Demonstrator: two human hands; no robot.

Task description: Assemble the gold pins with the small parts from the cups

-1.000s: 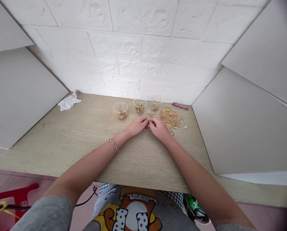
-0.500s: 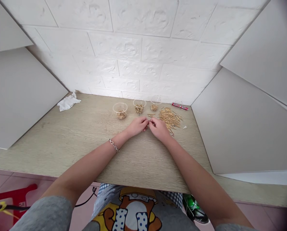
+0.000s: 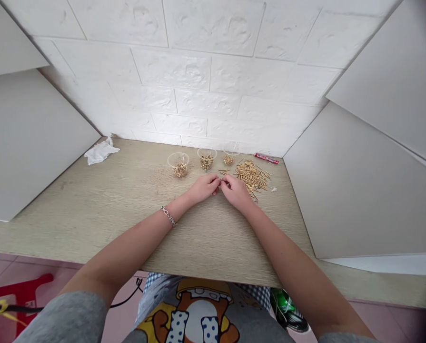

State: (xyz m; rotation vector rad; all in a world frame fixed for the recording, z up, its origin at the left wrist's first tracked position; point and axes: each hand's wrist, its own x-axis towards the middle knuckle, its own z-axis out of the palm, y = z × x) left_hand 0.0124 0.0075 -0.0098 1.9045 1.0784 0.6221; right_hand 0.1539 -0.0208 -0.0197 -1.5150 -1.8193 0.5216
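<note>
Pins, slim and gold-coloured (image 3: 251,178), lie in a loose pile towards the right end of the table's (image 3: 91,205) far side, just beyond your right hand (image 3: 235,191). Your left hand (image 3: 203,187) meets it at the fingertips, over the middle of the table. Both your hands are nearly closed, thumbs pressed to curled fingers, pinching a small piece (image 3: 220,179) between them; it is too small and too covered to identify.

Just beyond your fingertips, a few separate pins (image 3: 224,171) lie to the left of the pile. Three clear cups stand in a row near the table's back edge: the left cup (image 3: 168,161) and the middle cup (image 3: 207,148) hold many gold-coloured pieces, and the right cup (image 3: 232,155) holds a smaller heap. Brown specks (image 3: 159,177) are scattered beside the left cup. A red tube (image 3: 266,158) lies by the back right corner, with a white scrap (image 3: 273,189) nearer you, right of the pile. White tissue (image 3: 101,151) lies crumpled at the back left corner. Your left wrist wears a silver bracelet (image 3: 169,216).
</note>
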